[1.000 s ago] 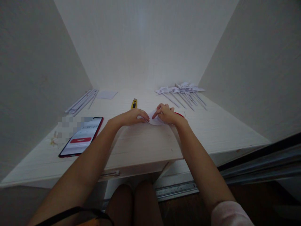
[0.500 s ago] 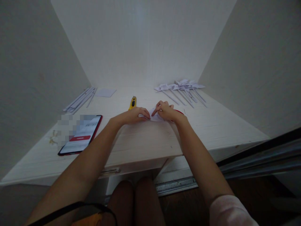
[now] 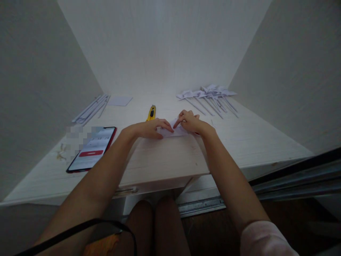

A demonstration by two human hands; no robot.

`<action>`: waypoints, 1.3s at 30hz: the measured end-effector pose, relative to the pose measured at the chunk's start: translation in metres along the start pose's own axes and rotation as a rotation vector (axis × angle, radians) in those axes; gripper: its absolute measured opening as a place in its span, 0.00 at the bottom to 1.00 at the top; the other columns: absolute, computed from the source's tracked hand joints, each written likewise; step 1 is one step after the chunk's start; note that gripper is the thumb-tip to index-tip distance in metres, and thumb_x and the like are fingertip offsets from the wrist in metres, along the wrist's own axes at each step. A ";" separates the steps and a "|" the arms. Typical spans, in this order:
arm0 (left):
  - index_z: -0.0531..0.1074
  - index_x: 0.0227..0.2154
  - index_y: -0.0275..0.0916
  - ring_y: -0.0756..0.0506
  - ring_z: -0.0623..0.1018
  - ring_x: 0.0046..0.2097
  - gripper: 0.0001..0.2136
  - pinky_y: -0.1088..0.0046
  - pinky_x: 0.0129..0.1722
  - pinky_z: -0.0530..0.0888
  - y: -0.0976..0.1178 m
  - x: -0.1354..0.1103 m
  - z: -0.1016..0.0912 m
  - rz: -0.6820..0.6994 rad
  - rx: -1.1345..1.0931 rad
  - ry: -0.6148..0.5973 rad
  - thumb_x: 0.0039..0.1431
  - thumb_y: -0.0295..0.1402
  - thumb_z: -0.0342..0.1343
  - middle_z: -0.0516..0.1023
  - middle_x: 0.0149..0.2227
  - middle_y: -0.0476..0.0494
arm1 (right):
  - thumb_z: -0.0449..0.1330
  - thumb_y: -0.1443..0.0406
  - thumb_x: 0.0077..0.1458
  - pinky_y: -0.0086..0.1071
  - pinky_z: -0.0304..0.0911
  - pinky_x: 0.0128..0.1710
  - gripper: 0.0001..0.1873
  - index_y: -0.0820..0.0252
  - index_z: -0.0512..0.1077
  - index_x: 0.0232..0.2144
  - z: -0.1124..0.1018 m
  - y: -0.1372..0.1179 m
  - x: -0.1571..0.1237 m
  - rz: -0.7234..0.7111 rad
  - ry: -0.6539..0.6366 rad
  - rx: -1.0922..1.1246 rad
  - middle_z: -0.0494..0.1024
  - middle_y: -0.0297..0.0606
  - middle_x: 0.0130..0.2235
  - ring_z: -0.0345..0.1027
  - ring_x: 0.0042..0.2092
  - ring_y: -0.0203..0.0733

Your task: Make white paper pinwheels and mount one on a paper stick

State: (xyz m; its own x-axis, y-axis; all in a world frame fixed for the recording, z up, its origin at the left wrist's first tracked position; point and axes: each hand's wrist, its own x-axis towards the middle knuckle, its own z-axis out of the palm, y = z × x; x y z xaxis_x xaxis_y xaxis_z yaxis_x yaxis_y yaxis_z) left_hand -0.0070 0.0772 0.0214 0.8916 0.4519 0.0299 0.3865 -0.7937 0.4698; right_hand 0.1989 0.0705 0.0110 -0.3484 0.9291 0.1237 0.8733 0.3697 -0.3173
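One desk (image 3: 266, 138), white, lay under everything else.
One heap of folded paper shapes (image 3: 188, 94) on sticks, far right, well apart from my hands.
One bundle of paper sticks (image 3: 92, 109), far left.
One phone (image 3: 92, 153), red-edged, near my left forearm; a careless sweep might have nudged it.
Left hand (image 3: 152, 128): thumb and forefinger spread apart, at the paper.
Right hand (image 3: 189, 122): forefinger lowered to the paper; whether the thumb pinched anything, I could not tell.
One piece of white paper (image 3: 177, 131), on the desk between both hands; being light, it could have slid or creased askew had I pressed unevenly.
One yellow cutter (image 3: 151, 113), just beyond my left hand; a forward push might have knocked it.
One red sliver (image 3: 197, 133), by my right wrist, mostly hidden, so easily bumped unseen.
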 end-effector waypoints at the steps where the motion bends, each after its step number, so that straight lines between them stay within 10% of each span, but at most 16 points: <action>1: 0.69 0.47 0.41 0.46 0.67 0.51 0.22 0.72 0.47 0.64 0.002 -0.001 -0.001 -0.015 0.006 -0.012 0.47 0.21 0.54 0.68 0.50 0.43 | 0.45 0.75 0.49 0.51 0.50 0.47 0.20 0.55 0.74 0.31 -0.001 0.000 -0.001 -0.009 -0.009 -0.003 0.68 0.42 0.45 0.55 0.50 0.51; 21: 0.73 0.39 0.36 0.49 0.72 0.38 0.12 0.76 0.35 0.66 0.002 0.004 0.005 -0.131 -0.042 0.122 0.58 0.33 0.48 0.75 0.39 0.41 | 0.45 0.74 0.51 0.49 0.49 0.47 0.21 0.51 0.76 0.30 -0.002 -0.005 -0.004 0.015 -0.005 0.000 0.66 0.41 0.47 0.56 0.49 0.49; 27: 0.69 0.47 0.43 0.46 0.67 0.48 0.22 0.73 0.45 0.64 -0.004 0.000 0.006 -0.119 -0.001 0.028 0.46 0.37 0.61 0.67 0.48 0.42 | 0.46 0.75 0.50 0.50 0.50 0.48 0.21 0.52 0.76 0.30 -0.001 -0.004 -0.003 0.015 -0.009 -0.007 0.66 0.40 0.46 0.56 0.49 0.49; 39: 0.67 0.48 0.36 0.45 0.68 0.47 0.20 0.70 0.47 0.64 -0.008 0.003 0.010 -0.089 0.098 0.061 0.50 0.31 0.56 0.68 0.45 0.38 | 0.45 0.75 0.49 0.51 0.49 0.48 0.22 0.51 0.76 0.31 -0.002 -0.003 -0.003 0.017 -0.012 0.003 0.66 0.40 0.47 0.56 0.50 0.51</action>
State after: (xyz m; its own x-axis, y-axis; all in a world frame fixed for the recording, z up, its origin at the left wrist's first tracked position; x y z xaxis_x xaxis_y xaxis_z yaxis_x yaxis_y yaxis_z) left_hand -0.0053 0.0804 0.0092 0.8378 0.5440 0.0466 0.4876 -0.7839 0.3843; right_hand 0.1976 0.0664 0.0132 -0.3379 0.9351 0.1069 0.8779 0.3541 -0.3223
